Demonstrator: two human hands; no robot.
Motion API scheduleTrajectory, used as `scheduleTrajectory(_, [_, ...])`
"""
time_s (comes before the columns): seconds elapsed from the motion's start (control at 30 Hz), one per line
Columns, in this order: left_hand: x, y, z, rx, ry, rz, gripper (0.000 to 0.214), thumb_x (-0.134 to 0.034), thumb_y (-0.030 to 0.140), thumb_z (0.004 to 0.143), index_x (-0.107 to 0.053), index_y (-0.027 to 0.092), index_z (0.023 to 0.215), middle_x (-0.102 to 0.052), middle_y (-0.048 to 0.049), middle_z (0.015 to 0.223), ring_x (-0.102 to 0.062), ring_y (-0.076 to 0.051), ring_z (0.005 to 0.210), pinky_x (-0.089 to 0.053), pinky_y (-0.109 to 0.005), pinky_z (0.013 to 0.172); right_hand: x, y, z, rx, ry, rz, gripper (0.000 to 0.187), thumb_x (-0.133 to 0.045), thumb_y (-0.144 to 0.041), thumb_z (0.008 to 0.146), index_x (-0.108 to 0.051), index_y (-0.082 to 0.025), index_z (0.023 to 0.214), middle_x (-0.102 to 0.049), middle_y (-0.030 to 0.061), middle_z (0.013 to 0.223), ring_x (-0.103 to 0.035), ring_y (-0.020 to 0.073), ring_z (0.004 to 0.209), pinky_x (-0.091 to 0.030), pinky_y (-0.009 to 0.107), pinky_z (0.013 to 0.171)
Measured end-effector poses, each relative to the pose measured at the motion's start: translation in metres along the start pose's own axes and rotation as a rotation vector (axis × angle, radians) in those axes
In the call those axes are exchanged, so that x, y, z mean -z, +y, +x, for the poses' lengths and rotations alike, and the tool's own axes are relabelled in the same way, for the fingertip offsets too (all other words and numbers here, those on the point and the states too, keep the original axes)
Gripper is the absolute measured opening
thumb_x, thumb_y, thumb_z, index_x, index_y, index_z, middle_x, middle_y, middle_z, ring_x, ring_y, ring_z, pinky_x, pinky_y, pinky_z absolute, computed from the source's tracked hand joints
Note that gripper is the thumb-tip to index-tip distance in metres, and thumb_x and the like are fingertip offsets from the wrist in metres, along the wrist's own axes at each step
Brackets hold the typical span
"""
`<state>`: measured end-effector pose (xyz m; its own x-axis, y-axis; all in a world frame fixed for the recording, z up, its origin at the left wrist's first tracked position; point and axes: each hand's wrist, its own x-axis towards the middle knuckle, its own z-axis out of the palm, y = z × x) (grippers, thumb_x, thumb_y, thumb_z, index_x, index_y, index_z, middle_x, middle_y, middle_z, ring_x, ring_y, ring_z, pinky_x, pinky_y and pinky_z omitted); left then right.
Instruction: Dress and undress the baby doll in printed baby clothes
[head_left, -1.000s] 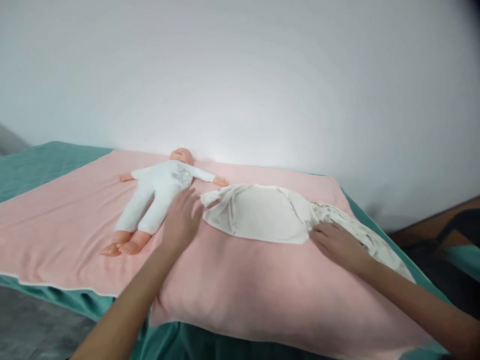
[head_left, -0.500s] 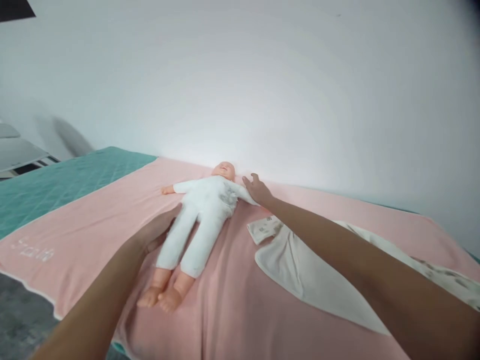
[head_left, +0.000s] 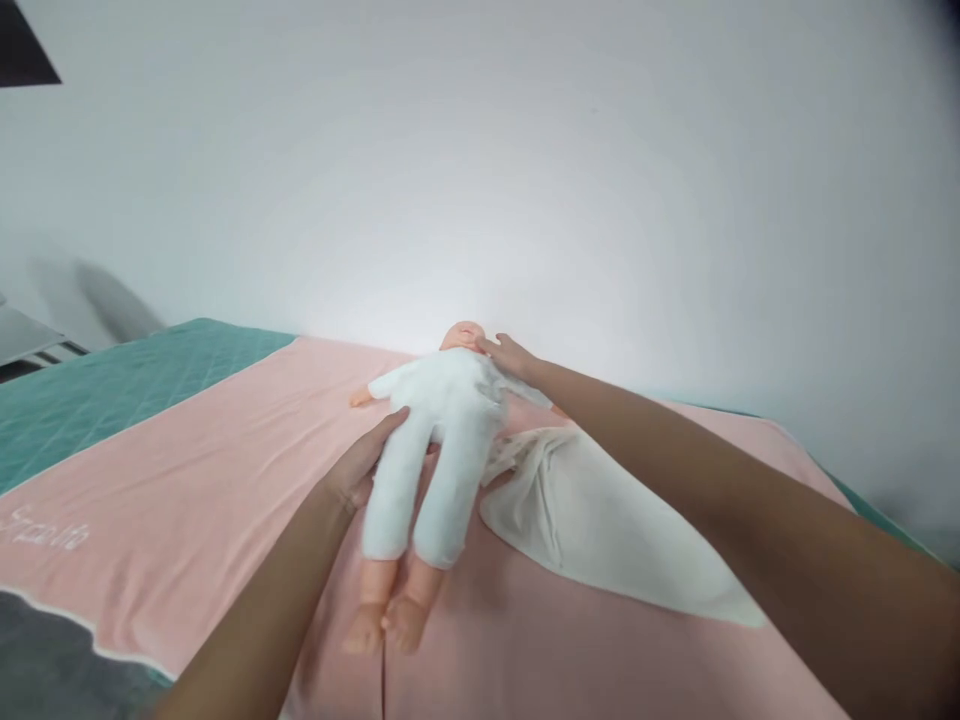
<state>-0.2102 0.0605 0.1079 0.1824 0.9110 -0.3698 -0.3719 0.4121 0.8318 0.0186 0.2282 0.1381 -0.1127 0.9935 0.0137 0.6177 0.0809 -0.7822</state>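
Note:
A baby doll (head_left: 450, 400) with a white cloth body and bare plastic head, hands and feet lies face up, its feet toward me. My left hand (head_left: 367, 455) grips the doll's thigh at the left, thumb on top; a fingertip shows between the legs, the other fingers hidden beneath. Up at the doll's neck and shoulder, my right hand (head_left: 511, 358) holds on, its thumb side by the chin and the remaining fingers out of sight behind. White baby clothing (head_left: 615, 520) is spread to the right of the doll, partly under my right forearm.
A pink blanket (head_left: 225, 480) covers much of the bed, over a green quilted cover (head_left: 150, 375). The white wall (head_left: 480, 180) rises right behind the doll's head. At the far left stands a white piece of furniture (head_left: 26, 335).
My left hand has slid under and closed around the doll's thigh. My right hand has come in to its neck. The doll has shifted right, nearer the clothing, and its legs look raised.

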Motion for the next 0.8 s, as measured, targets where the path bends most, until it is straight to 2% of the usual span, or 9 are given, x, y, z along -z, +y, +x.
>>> scheduleTrajectory(0.1, [-0.058, -0.028, -0.002, -0.028, -0.165, 0.016, 0.052, -0.059, 0.046, 0.083, -0.053, 0.01, 0.121, -0.07, -0.0142, 0.09, -0.069, -0.024, 0.074, -0.059, -0.036, 0.068, 0.059, 0.032, -0.036, -0.048, 0.078, 0.008, 0.106, -0.045, -0.078, 0.072, -0.022, -0.005, 0.146, -0.036, 0.0243, 0.145, -0.043, 0.0346, 0.128, -0.035, 0.045, 0.103])
scheduleTrajectory(0.2, [-0.119, -0.073, 0.001, -0.114, -0.287, 0.021, 0.06, -0.064, 0.04, 0.08, -0.04, 0.022, 0.133, -0.066, -0.0122, 0.111, -0.068, -0.024, 0.088, -0.058, -0.039, 0.077, 0.109, 0.077, -0.08, -0.167, 0.173, 0.0, 0.113, -0.049, -0.08, 0.067, -0.019, -0.006, 0.147, -0.036, 0.0259, 0.144, -0.044, 0.0373, 0.126, -0.035, 0.048, 0.103])
scheduleTrajectory(0.3, [-0.17, -0.118, 0.004, -0.128, -0.383, 0.0, 0.066, -0.069, 0.037, 0.077, -0.036, 0.027, 0.133, -0.057, -0.0124, 0.127, -0.065, -0.025, 0.101, -0.056, -0.039, 0.084, 0.142, 0.121, -0.118, -0.26, 0.21, -0.005, 0.114, -0.052, -0.079, 0.067, -0.016, -0.008, 0.148, -0.037, 0.0251, 0.144, -0.044, 0.0368, 0.127, -0.035, 0.047, 0.103])
scheduleTrajectory(0.37, [-0.194, -0.142, 0.008, -0.101, -0.397, 0.003, 0.069, -0.071, 0.036, 0.075, -0.035, 0.028, 0.133, -0.053, -0.0143, 0.132, -0.062, -0.027, 0.107, -0.054, -0.037, 0.086, 0.156, 0.147, -0.136, -0.297, 0.221, -0.007, 0.109, -0.051, -0.076, 0.071, -0.014, -0.01, 0.149, -0.036, 0.0229, 0.146, -0.044, 0.0345, 0.128, -0.035, 0.045, 0.104])
scheduleTrajectory(0.5, [-0.215, -0.172, 0.016, -0.041, -0.375, 0.013, 0.071, -0.072, 0.037, 0.074, -0.035, 0.024, 0.134, -0.053, -0.0178, 0.131, -0.061, -0.028, 0.108, -0.053, -0.036, 0.085, 0.162, 0.185, -0.153, -0.373, 0.245, -0.02, 0.106, -0.05, -0.073, 0.075, -0.009, -0.012, 0.15, -0.032, 0.0219, 0.148, -0.044, 0.0334, 0.128, -0.036, 0.044, 0.103])
scheduleTrajectory(0.6, [-0.216, -0.185, 0.018, -0.006, -0.403, -0.043, 0.07, -0.07, 0.04, 0.075, -0.034, 0.025, 0.134, -0.053, -0.0145, 0.13, -0.063, -0.025, 0.103, -0.053, -0.038, 0.087, 0.158, 0.201, -0.156, -0.355, 0.223, 0.014, 0.111, -0.05, -0.073, 0.074, -0.001, -0.01, 0.15, -0.041, 0.0225, 0.142, -0.053, 0.0325, 0.119, -0.041, 0.041, 0.098])
scheduleTrajectory(0.67, [-0.213, -0.188, 0.018, -0.018, -0.429, -0.045, 0.067, -0.068, 0.041, 0.077, -0.036, 0.026, 0.133, -0.055, -0.0129, 0.128, -0.064, -0.023, 0.101, -0.053, -0.038, 0.087, 0.159, 0.207, -0.154, -0.3, 0.17, 0.02, 0.107, -0.046, -0.071, 0.078, 0.005, -0.01, 0.149, -0.05, 0.0198, 0.136, -0.058, 0.0293, 0.113, -0.043, 0.038, 0.095])
scheduleTrajectory(0.73, [-0.208, -0.185, 0.02, -0.06, -0.432, 0.044, 0.06, -0.065, 0.043, 0.079, -0.042, 0.024, 0.131, -0.059, -0.0118, 0.123, -0.064, -0.022, 0.098, -0.053, -0.037, 0.085, 0.165, 0.206, -0.15, -0.269, 0.124, -0.11, 0.1, -0.042, -0.068, 0.082, 0.005, -0.011, 0.149, -0.058, 0.0179, 0.128, -0.061, 0.0283, 0.108, -0.043, 0.038, 0.093])
scheduleTrajectory(0.8, [-0.201, -0.174, 0.026, -0.157, -0.308, 0.251, 0.048, -0.061, 0.042, 0.082, -0.052, 0.021, 0.124, -0.064, -0.0103, 0.114, -0.064, -0.021, 0.092, -0.054, -0.036, 0.082, 0.173, 0.198, -0.144, -0.246, 0.128, -0.407, 0.09, -0.04, -0.065, 0.084, -0.009, -0.011, 0.148, -0.065, 0.0179, 0.115, -0.062, 0.0312, 0.102, -0.042, 0.042, 0.089])
